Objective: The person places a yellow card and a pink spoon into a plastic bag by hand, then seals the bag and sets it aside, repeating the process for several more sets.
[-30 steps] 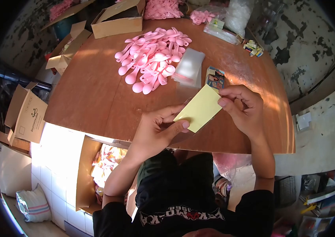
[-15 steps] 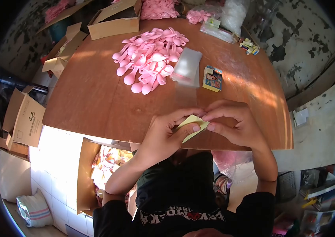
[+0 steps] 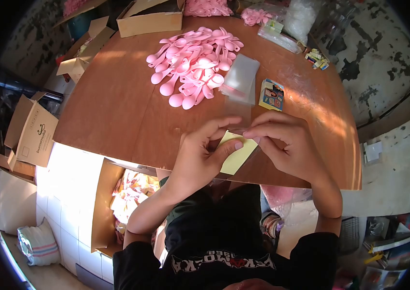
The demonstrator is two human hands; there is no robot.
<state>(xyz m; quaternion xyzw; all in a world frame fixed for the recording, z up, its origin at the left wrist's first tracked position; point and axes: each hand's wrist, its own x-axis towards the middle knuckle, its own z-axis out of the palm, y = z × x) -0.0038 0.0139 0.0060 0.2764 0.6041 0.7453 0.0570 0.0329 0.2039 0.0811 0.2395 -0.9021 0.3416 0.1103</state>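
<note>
My left hand [image 3: 200, 154] grips a pale yellow card [image 3: 236, 157], its thumb flat on the card's face. At the card's upper edge my right hand [image 3: 282, 140] pinches what looks like a thin clear plastic bag [image 3: 236, 130] between thumb and fingers. How far the bag covers the card is hard to see. Beyond my hands lie a stack of clear plastic bags [image 3: 241, 77] and a small stack of printed cards [image 3: 271, 94] with blue faces and yellow edges. A heap of pink plastic spoons [image 3: 193, 65] lies to their left.
Cardboard boxes [image 3: 150, 21] line the far left of the brown table [image 3: 118, 96]. Bagged pink pieces [image 3: 208, 7], clear plastic packs [image 3: 280, 38] and small yellow-and-white pieces [image 3: 317, 59] lie along its far edge. An open carton of wrappers [image 3: 134, 193] stands below the near edge.
The yellow card has turned and shows more of its face. My left index finger has lifted away from my right fingertips. The view has shifted slightly, moving the table items right.
</note>
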